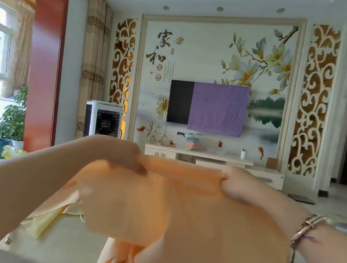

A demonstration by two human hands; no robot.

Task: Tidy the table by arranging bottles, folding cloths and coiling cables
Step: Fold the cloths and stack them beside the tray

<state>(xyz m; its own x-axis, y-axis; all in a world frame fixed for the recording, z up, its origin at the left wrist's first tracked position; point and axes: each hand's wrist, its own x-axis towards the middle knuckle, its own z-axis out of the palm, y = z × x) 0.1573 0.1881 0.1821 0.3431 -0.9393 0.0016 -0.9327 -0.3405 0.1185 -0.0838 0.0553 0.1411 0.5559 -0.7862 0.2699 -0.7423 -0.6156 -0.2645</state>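
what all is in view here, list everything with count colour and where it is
orange cloth: 1, orange, held up in front of the camera by its top edge
yellow cloth: 1, pale yellow, lying on the table at lower left
table: 1, cream, below the cloths
television: 1, black, on the far wall
purple cover: 1, purple, draped over most of the television
cabinet: 1, cream, under the television
air cooler: 1, white and black, left of the cabinet
plant: 1, green, by the window
bracelet: 1, metallic, right wrist
left hand: pinches the cloth's upper edge
right hand: grips the cloth's upper edge
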